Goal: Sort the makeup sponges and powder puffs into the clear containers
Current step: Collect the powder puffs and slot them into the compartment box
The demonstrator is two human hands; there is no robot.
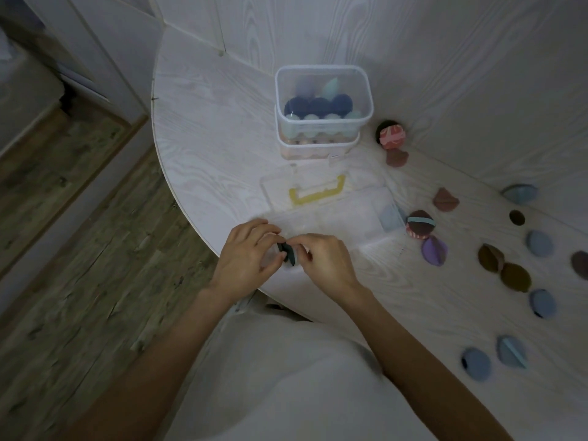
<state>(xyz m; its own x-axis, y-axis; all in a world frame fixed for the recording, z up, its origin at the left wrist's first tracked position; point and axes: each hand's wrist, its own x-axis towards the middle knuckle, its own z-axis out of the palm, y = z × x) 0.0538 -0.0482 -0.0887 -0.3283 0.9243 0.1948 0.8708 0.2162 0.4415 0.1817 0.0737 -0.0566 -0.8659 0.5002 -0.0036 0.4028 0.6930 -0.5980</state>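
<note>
My left hand [246, 254] and my right hand [324, 261] meet at the table's near edge, both pinching a small dark teal powder puff [288, 251]. Just beyond them lies a flat clear compartment case [343, 218] with a yellow handle [316, 192], its lid open. Further back stand two stacked clear tubs [323, 90]; the upper one holds dark blue and pale green sponges. Several loose puffs lie to the right: a pink-patterned one [392, 136], a brown one with a teal strap [419, 224], a purple one [434, 251], olive ones [515, 276] and blue ones [475, 362].
The white wood-grain table [206, 138] curves away on the left, with a wooden floor [79, 249] below. White panel walls [477, 74] close in behind and to the right. My white clothing fills the foreground.
</note>
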